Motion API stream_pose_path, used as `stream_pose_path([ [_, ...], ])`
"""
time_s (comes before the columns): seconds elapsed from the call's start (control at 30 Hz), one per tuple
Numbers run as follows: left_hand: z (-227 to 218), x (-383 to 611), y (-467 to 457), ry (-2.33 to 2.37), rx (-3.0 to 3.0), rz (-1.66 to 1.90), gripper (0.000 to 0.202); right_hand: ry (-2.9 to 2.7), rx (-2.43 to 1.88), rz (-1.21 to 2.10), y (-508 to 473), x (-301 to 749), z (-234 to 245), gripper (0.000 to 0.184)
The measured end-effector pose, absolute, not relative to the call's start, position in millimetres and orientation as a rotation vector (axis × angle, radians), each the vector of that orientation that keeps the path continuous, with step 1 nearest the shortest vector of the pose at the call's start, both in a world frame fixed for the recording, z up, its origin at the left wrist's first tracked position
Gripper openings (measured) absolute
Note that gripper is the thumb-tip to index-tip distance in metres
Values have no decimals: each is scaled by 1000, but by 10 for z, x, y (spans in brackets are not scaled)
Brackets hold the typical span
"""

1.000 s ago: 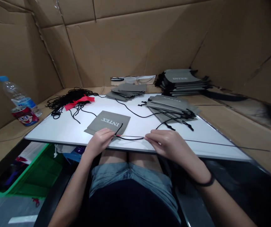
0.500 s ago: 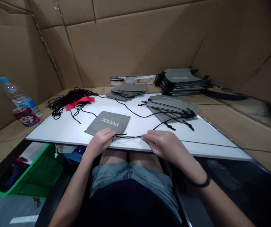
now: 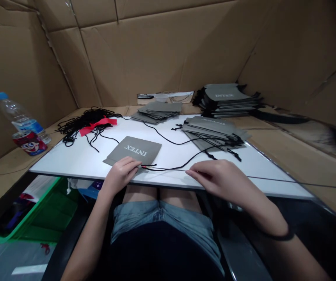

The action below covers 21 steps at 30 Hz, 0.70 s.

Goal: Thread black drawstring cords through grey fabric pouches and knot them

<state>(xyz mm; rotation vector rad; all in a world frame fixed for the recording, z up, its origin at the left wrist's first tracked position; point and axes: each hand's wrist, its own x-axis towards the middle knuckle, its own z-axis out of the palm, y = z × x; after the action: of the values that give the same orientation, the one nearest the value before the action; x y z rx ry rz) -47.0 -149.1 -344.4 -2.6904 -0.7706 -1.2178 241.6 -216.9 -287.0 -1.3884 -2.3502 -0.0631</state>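
The black cord [image 3: 168, 169] runs along the front of the white surface [image 3: 68, 164], from your left hand [image 3: 121, 175] rightward, then up to the stack of grey bags [image 3: 211, 128] on the right. Your left hand is pinched narrow on the cord's red-tipped end, resting on the lower corner of a flat grey INTEX bag [image 3: 134, 151]. A thin rod [image 3: 273, 181] lies in line with the cord and passes under your right hand [image 3: 216, 177], then sticks out past the surface's right edge. That hand is curled loosely over the rod, and you can't tell whether it grips it. A black band [image 3: 279, 237] circles your right wrist. Farther back on the surface sits a smaller stack of bags [image 3: 156, 111], and a tangle of black cords [image 3: 80, 121] lies at the left with a red strip [image 3: 97, 125] across it. A third stack [image 3: 226, 93] sits behind the surface, on the cardboard-lined bench. A water bottle [image 3: 18, 115] and a printed can [image 3: 29, 142] stand at the far left.
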Motion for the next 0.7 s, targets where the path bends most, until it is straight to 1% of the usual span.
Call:
stream_pose_path([
  [0.23,-3417,-452,-1503,-715,-2643,-1065,24,-2342,-1403,-240,-2267,2311,-2876,37],
  [0.4,-3397,-440,-1513,-725,-2592,-968,25,-2360,-1396,-258,-2236,2301,-2903,36],
  [0.7,-3375,-419,-1509,-708,-2577,-981,23,-2319,-1390,-299,-2220,2253,-2915,35],
])
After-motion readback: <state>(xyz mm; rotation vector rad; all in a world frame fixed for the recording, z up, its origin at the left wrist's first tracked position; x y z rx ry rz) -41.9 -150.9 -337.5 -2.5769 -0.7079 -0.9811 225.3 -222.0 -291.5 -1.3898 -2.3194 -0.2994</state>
